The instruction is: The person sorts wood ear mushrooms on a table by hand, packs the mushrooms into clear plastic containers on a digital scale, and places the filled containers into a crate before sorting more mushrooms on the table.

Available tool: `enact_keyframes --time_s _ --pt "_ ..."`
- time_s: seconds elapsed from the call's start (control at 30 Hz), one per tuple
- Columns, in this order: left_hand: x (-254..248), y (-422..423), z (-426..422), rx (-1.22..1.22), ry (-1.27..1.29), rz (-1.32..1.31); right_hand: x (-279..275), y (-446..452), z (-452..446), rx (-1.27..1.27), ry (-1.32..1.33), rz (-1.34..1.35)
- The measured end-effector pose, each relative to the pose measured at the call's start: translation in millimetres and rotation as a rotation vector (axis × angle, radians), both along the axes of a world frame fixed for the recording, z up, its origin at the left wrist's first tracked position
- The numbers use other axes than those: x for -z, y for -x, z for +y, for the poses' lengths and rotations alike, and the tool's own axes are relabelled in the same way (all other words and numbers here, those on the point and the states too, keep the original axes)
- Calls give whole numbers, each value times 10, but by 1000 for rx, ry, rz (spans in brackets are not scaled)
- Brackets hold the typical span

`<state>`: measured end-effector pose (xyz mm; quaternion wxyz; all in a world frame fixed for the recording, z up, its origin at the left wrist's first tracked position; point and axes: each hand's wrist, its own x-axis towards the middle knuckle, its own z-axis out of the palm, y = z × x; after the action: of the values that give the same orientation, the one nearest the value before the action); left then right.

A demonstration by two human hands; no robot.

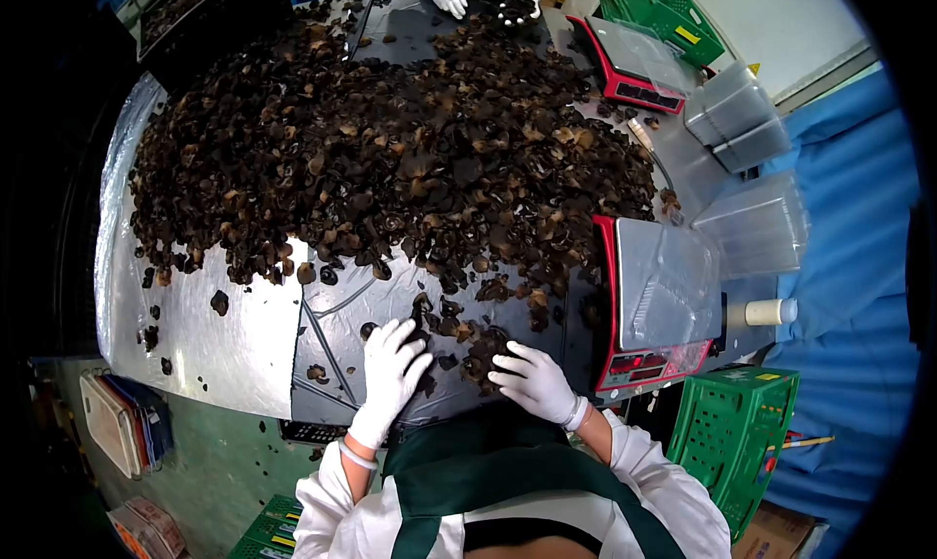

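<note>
A broad heap of dark brown wood ear mushrooms (410, 149) covers much of the table. My left hand (392, 372), in a white glove, lies near the table's front edge with its fingers stretched and apart, beside a few loose pieces. To its right, my gloved right hand (535, 381) points inward, fingers extended against a small clump of wood ears (482, 357). That clump lies between my two hands; the undersides of my fingers are hidden. Neither hand visibly grips a piece.
At right stand a red scale (656, 359) with a clear plastic tray (673, 286), another red scale (639, 91), stacked clear containers (752, 222) and a green crate (732, 442). Across the table, another person's gloved hand (520, 8) holds dark pieces. A black bin (210, 32) stands far left.
</note>
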<state>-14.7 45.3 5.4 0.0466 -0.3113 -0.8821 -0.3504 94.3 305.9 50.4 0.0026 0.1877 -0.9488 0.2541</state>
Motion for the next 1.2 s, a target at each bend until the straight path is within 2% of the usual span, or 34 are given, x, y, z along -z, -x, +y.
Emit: enact_keyframes --time_s 0.07,0.17,0.27,0.33,0.4,0.47,0.57,0.67,0.8,0.87,0.9,0.93,1.0,1.03,1.13,1.2 --pt "-27 130 160 -67 75 21 -63 28 37 162 173 60" --pt "-24 255 323 21 223 21 -97 85 150 467 385 22" --pt "51 282 418 77 329 24 -89 200 206 575 438 -56" --pt "84 292 419 74 325 76 -2 273 145 551 454 -104" --pt "98 292 398 47 314 74 117 345 44 457 211 34" --pt "100 277 381 42 309 89 203 373 -19 383 113 62" --pt "45 234 374 24 237 80 232 405 -18 363 113 34" --pt "-197 134 451 -20 38 62 221 422 -1 340 139 72" --pt "-305 -18 539 108 -66 -280 -20 424 -109 368 257 89" --pt "-400 -84 614 68 -415 -1099 -149 435 -180 281 191 127" --pt "-371 -61 614 151 -627 -1351 -191 440 -219 257 226 120" --pt "-369 -64 616 154 -624 -1349 -281 448 -257 256 310 57" --pt "-395 -90 618 140 -781 -1448 -335 456 -285 293 512 50" --pt "-362 -89 594 143 -803 -1475 -319 447 -277 293 513 51" --pt "-425 -81 559 148 -895 -1576 -331 410 -230 485 1173 -520" --pt "-424 -85 547 170 -914 -1578 -313 407 -215 496 1133 -479"
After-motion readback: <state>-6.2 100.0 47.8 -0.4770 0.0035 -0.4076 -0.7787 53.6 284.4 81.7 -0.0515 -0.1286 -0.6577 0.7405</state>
